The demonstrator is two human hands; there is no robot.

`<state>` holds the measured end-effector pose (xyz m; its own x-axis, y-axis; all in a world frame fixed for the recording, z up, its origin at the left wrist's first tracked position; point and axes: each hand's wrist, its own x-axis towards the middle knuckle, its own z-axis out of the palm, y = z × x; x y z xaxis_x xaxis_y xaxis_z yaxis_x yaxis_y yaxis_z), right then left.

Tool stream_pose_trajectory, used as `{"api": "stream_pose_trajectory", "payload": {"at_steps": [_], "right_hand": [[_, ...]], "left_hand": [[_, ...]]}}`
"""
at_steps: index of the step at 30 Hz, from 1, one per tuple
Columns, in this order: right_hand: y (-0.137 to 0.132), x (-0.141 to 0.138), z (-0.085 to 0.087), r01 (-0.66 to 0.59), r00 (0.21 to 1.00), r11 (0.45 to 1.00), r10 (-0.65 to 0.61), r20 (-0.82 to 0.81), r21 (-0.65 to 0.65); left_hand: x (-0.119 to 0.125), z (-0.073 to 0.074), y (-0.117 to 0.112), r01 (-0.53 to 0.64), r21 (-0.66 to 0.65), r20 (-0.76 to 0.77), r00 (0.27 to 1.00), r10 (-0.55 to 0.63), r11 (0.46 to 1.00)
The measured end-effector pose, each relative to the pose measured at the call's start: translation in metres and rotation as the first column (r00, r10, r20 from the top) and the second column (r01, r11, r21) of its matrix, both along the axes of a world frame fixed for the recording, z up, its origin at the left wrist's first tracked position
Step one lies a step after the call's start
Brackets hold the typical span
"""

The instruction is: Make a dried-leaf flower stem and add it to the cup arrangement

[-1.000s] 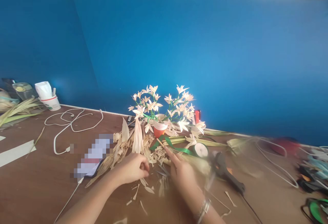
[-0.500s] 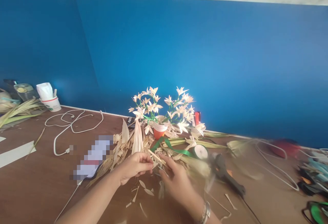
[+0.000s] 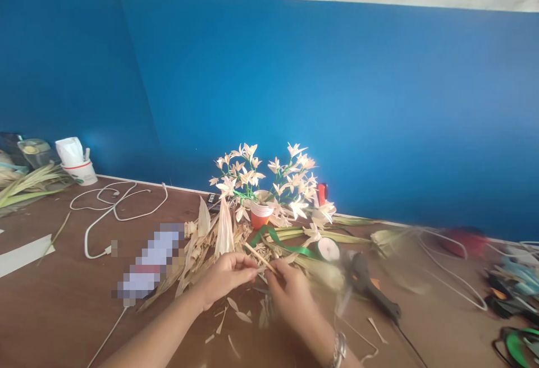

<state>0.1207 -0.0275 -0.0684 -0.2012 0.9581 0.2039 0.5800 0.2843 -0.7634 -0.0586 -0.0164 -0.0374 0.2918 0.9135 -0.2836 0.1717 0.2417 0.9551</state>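
My left hand [image 3: 229, 275] is closed in a pinch on what looks like a small pale strip of corn husk [image 3: 261, 269], mostly hidden by the fingertips. My right hand [image 3: 292, 295] grips a thin straw-coloured stick [image 3: 259, 256], which points up and left past the left fingertips. The two hands nearly meet over the table. Just beyond them is a heap of dry husks [image 3: 191, 250]. Behind it, an orange and white cup [image 3: 261, 215] holds cream husk flowers [image 3: 246, 176] on green stems.
Right of my hands are a green ribbon [image 3: 275, 238], a white roll [image 3: 328, 249] and a dark glue gun [image 3: 370, 286] with its cord. At left are a pixelated phone [image 3: 147, 267], white cables [image 3: 113, 205] and a paper cup [image 3: 81, 173]. A blue panel [image 3: 295, 87] stands behind.
My right hand has moved in towards the left, its fingers now closer round the stick. The left fingertips have shifted slightly right. The whole view has slid a little.
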Motion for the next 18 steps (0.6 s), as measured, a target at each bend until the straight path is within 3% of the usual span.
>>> {"api": "stream_pose_trajectory", "payload": {"at_steps": [8, 15, 18], "right_hand": [[0.000, -0.004, 0.012, -0.075, 0.970, 0.980, 0.029, -0.241, -0.185], [0.003, -0.003, 0.009, -0.102, 0.935, 0.953, -0.006, -0.356, -0.284], [0.003, -0.003, 0.012, -0.096, 0.929, 0.943, -0.030, -0.369, -0.318]], "left_hand": [[0.008, -0.011, -0.001, -0.035, 0.065, 0.028, 0.999, 0.033, 0.997], [0.009, -0.009, -0.003, -0.040, -0.090, 0.055, 0.997, 0.045, 0.995], [0.008, -0.010, -0.003, 0.004, -0.024, 0.025, 1.000, -0.004, 1.000]]}}
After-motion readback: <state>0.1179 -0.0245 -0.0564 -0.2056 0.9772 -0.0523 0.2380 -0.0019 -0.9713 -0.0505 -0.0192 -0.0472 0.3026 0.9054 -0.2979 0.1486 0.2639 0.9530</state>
